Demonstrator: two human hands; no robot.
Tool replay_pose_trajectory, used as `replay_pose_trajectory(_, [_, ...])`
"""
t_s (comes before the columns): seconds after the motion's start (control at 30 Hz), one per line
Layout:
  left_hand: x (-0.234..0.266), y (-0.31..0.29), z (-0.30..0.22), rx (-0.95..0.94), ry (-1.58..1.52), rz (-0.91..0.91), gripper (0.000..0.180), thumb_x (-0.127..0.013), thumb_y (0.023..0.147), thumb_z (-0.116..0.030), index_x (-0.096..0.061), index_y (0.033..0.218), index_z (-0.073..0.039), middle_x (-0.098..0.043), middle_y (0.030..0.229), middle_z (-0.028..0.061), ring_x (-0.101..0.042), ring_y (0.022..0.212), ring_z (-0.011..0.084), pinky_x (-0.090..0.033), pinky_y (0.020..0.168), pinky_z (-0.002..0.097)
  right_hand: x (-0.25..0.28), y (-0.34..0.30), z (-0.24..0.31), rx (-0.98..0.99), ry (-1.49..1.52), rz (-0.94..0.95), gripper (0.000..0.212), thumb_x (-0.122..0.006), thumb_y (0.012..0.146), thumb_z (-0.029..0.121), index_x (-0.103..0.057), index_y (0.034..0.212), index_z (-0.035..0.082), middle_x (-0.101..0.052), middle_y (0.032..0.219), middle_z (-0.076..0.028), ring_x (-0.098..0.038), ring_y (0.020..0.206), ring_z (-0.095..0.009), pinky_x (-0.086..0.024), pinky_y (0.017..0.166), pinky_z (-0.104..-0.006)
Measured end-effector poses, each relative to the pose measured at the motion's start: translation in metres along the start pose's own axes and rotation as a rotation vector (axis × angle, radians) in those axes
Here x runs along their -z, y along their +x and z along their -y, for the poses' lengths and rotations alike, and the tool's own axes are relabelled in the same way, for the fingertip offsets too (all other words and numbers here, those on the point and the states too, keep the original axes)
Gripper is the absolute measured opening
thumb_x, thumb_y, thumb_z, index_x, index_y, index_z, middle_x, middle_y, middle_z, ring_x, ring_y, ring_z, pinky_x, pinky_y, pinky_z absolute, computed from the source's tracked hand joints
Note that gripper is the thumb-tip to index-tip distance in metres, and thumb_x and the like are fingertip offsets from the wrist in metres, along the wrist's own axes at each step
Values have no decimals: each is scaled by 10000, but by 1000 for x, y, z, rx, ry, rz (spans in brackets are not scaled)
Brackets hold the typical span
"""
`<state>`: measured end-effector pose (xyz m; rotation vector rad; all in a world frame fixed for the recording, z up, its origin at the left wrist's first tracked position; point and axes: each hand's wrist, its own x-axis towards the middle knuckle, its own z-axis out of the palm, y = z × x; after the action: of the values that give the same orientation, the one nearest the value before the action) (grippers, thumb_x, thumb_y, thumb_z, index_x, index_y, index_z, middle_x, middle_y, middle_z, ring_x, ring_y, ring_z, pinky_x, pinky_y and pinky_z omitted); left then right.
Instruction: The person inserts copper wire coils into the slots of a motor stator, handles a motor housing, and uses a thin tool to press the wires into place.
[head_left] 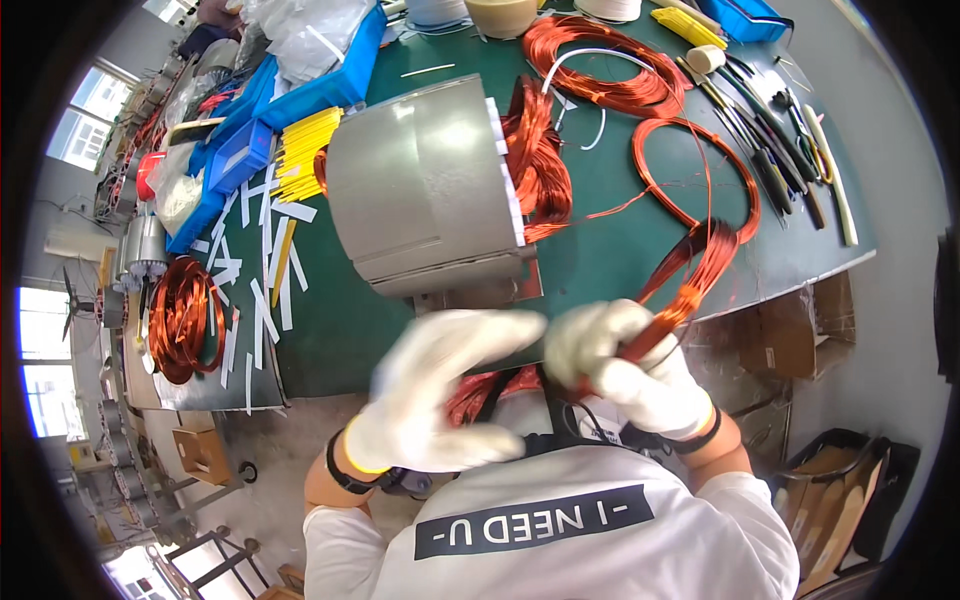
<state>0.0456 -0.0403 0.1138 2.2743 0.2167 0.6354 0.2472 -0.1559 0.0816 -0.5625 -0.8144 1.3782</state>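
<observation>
Both hands wear white gloves. My right hand [640, 375] is closed around a bundle of copper wire coil [690, 285] in front of the table edge; the bundle loops up onto the table at the right. My left hand [440, 385], smeared by motion, has its thumb and fingers spread apart with nothing between them. Beyond it lies a grey metal motor stator [415, 180] on its side. Copper windings [535, 165] come out of its right end, past white insulating strips, and a thin wire runs from them toward the coils at the right.
Larger copper coils [605, 60] lie at the back right, beside pliers and other hand tools [770, 140]. White paper strips [265, 270], yellow strips [308, 150] and another copper coil [187, 320] cover the left side. Blue bins [340, 90] stand behind. The green tabletop [600, 255] ends just before my hands.
</observation>
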Motion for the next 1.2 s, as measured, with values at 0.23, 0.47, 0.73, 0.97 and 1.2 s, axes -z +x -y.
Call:
replay_pose_trajectory(0.23, [-44, 28, 11, 322, -441, 155, 604, -695, 865, -352, -454, 1272, 25, -611, 984, 145, -621, 874, 238, -487, 779, 350, 9, 19, 6, 50, -652, -168, 249, -591, 875, 214, -574, 1018, 11, -524, 1092, -162, -519, 1082, -242, -470, 839, -395])
replay_pose_trajectory(0.47, [-53, 14, 14, 572, -931, -20, 591, -484, 934, -576, -502, 905, 14, -418, 597, -2, -439, 513, 81, -357, 481, 224, 33, 13, 54, -274, -1067, 243, 610, -688, 849, 428, -553, 1197, -54, -654, 1002, -167, -655, 896, -254, -498, 795, -341])
replay_pose_trajectory(0.73, [-50, 17, 26, 502, -1070, -19, 522, -472, 957, -528, -436, 768, -43, -333, 545, -25, -330, 452, 72, -382, 455, 255, 87, 64, 122, 492, -1582, 354, 456, -464, 843, -40, -546, 1279, 63, -461, 1392, -156, -616, 953, -211, -496, 800, -311])
replay_pose_trajectory(0.97, [-56, 16, 21, 561, -1069, -183, 493, -477, 951, -535, -381, 706, -119, -308, 518, -60, -287, 410, 67, -330, 415, 265, 102, 87, 116, 110, -1386, 333, 225, -782, 755, 210, -678, 811, 18, -602, 850, -60, -572, 857, -180, -469, 782, -314])
replay_pose_trajectory(1.2, [-54, 18, 20, 533, -904, -185, 309, -535, 984, -325, -471, 858, -50, -411, 577, -21, -409, 464, 64, -498, 542, 282, 80, 79, 103, 102, -1382, 53, 262, -694, 773, 224, -639, 742, -29, -604, 615, -57, -569, 538, -118, -451, 520, -254])
